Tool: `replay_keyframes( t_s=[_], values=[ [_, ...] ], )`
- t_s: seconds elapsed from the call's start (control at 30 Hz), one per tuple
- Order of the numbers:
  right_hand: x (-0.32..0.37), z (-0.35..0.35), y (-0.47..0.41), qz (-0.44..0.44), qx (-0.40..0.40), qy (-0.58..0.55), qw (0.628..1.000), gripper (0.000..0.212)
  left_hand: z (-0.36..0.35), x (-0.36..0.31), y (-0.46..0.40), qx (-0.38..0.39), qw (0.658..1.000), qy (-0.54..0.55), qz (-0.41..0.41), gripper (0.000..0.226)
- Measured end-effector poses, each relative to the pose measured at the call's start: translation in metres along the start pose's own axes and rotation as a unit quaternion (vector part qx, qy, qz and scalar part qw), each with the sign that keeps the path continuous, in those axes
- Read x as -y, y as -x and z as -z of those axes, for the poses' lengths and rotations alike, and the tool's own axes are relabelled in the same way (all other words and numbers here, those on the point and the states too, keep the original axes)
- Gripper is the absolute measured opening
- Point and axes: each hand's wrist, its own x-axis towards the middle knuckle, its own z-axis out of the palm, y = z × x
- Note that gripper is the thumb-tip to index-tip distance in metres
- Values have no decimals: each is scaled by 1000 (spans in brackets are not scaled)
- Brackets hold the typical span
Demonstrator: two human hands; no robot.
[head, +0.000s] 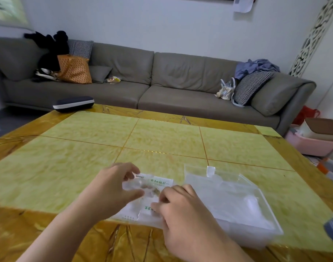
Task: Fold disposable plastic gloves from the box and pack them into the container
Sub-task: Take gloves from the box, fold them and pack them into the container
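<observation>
Plastic glove pack (152, 193) lay at the counter's (67, 167) near edge, beside the clear container (237, 201). Your left hand (112, 190) and right hand (182, 210) both pinched it. You'd do best pulling one glove slowly, pack pinned flat.

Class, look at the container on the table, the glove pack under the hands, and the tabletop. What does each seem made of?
Container: clear rigid plastic, probably; see-through walls.
Glove pack: thin printed plastic film, apparently; it crinkles.
Tabletop: glossy, marble-patterned, maybe stone or laminate.
</observation>
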Motion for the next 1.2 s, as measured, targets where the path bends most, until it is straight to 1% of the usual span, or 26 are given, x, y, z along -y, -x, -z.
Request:
replay_keyframes(
  t_s=[0.03,0.07,0.13,0.23,0.3,0.4,0.47,0.5,0.57,0.6,0.63,0.67,0.7,0.73,0.77,0.8,0.83,0.9,0.93,0.97,1.03,1.07,1.1,1.13,1.17,1.2],
  values=[
    [1,1,0,5,2,3,1000,40,-2,0,-1,-32,999,-26,-7,20],
    [1,1,0,10,4,8,1000,41,-4,-1,-2,-65,998,-25,-5,13],
    [0,0,0,10,5,21,1000,39,-6,-7,-4,-124,992,18,4,16],
    [-2,-2,-1,12,-1,45,999,35,2,-21,-2,-194,973,124,-6,18],
    [-4,-6,-2,6,13,51,999,34,10,-28,1,-229,940,251,3,20],
    [-6,-9,-3,1,17,50,999,35,18,-33,2,-213,875,432,50,27],
    [-5,-7,-2,0,5,41,999,36,18,-36,4,-187,841,498,92,27],
    [-5,-6,0,-9,-8,12,1000,37,16,-38,5,-175,824,529,108,27],
    [-5,1,1,-49,-65,-73,994,35,14,-43,5,-157,793,576,121,26],
    [-5,6,2,-72,-114,-127,983,32,13,-46,6,-153,790,581,122,26],
    [-3,12,4,-90,-160,-189,965,26,12,-50,8,-149,793,577,122,28],
    [-4,18,6,-101,-188,-266,940,20,10,-53,9,-144,799,570,122,29],
    [-3,24,7,-112,-183,-366,906,19,7,-56,11,-139,807,562,118,30],
    [-2,30,7,-122,-157,-469,860,25,4,-60,13,-131,814,554,110,31],
    [-3,32,7,-136,-134,-542,819,33,1,-64,14,-121,821,549,98,32],
    [-3,34,6,-150,-123,-578,793,36,-2,-68,16,-109,826,546,86,32],
    [-4,34,4,-160,-123,-590,782,32,-6,-71,18,-97,826,550,74,33],
    [-6,31,2,-195,-151,-603,759,17,-10,-77,20,-79,832,545,65,35],
    [-9,30,2,-212,-172,-612,742,14,-10,-78,21,-79,833,543,72,37],
    [-14,31,3,-226,-191,-622,726,14,-9,-77,22,-84,823,555,86,39],
    [-21,35,3,-237,-212,-631,707,15,-4,-74,20,-75,789,600,108,42],
    [-23,37,4,-236,-212,-630,709,15,-3,-72,19,-49,785,608,105,45],
    [-24,37,4,-233,-207,-624,717,14,-3,-71,20,-12,808,580,101,50],
    [-24,36,5,-230,-200,-614,728,13,-6,-71,21,26,845,525,98,56],
    [-23,35,5,-227,-193,-601,742,13,-9,-73,23,44,875,472,99,60],
    [-23,34,6,-223,-188,-589,754,12,-12,-76,25,41,893,437,98,53]
  ],
)
